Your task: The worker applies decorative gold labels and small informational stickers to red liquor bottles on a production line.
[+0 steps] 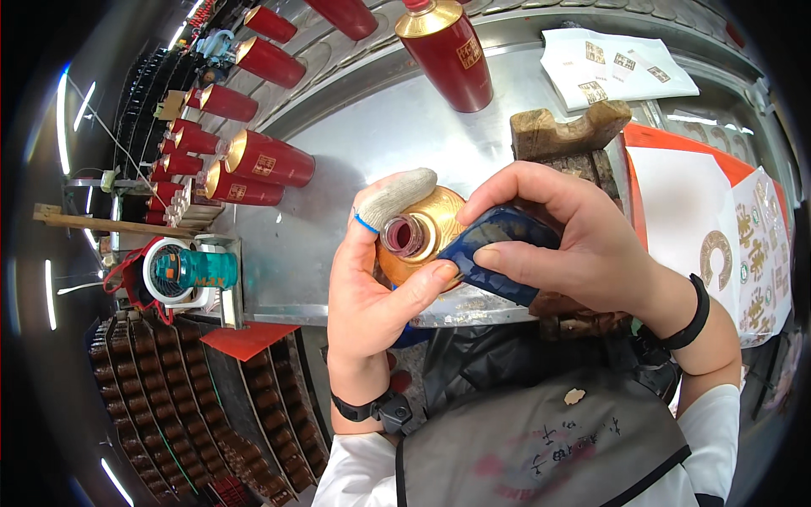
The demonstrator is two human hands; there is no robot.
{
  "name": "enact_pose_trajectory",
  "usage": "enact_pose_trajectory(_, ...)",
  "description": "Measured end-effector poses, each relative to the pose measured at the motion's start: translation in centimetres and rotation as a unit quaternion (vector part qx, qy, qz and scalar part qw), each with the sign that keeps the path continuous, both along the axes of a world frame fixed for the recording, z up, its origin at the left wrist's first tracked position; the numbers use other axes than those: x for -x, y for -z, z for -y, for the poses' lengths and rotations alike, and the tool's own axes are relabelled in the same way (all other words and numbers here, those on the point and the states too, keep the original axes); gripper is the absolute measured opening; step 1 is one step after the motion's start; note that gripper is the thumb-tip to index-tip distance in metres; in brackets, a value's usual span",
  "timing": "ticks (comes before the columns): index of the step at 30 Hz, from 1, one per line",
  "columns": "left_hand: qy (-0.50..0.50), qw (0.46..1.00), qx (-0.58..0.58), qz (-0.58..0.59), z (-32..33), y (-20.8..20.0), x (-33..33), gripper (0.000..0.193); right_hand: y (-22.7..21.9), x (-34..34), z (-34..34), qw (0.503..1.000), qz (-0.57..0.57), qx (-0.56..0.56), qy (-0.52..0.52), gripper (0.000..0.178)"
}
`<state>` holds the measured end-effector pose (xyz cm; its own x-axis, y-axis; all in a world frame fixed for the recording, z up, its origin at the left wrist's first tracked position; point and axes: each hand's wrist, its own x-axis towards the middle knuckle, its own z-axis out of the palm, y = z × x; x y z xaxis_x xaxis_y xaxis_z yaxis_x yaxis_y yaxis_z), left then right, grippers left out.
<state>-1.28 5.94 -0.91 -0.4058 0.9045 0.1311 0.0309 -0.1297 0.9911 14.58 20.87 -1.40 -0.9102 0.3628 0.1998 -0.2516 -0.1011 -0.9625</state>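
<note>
My left hand (359, 279) is wrapped around a bottle (441, 209) with a gold shoulder and an open, dark red neck. A knitted grey finger cover with a blue edge sits on one of its fingers. The bottle's mouth faces up toward me, and most of its body is hidden by my hands. Pinched between the thumb and fingers of my right hand (583, 232) is a dark blue flat pad (507, 249) with worn, lighter patches. The pad's edge lies against the gold shoulder, close to my left thumb tip.
A worn wooden cradle (570, 131) stands right of the bottle on the metal bench (363, 127). Sheets with gold decals (621, 68) lie beyond and rightward. One red bottle (460, 63) stands ahead; several more (270, 160) stand left, above a small fan (182, 270).
</note>
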Motion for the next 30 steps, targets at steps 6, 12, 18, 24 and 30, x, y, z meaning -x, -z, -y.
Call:
enact_pose_trajectory(6, 0.008, 1.000, 0.003, 0.028, -0.09, -0.14, 0.05, 0.062, 0.33, 0.07, -0.07, 0.999, -0.007, 0.030, -0.016, 0.024)
enact_pose_trajectory(12, 0.010, 0.999, 0.008, 0.034, -0.24, -0.27, 0.11, 0.062, 0.38, 0.09, -0.17, 0.998, -0.005, 0.049, -0.027, 0.023)
enact_pose_trajectory(18, 0.014, 0.999, 0.014, 0.041, -0.35, -0.30, 0.22, 0.062, 0.45, 0.11, -0.22, 0.998, -0.018, 0.055, -0.024, 0.023)
enact_pose_trajectory(24, 0.008, 0.999, 0.016, 0.044, -0.24, -0.24, 0.15, 0.062, 0.56, 0.07, -0.33, 0.998, -0.007, 0.048, -0.033, 0.023)
enact_pose_trajectory(30, -0.017, 1.000, 0.014, -0.020, 0.05, 0.24, 0.10, 0.059, 0.69, -0.34, -0.93, 0.984, 0.013, 0.177, -0.006, 0.028)
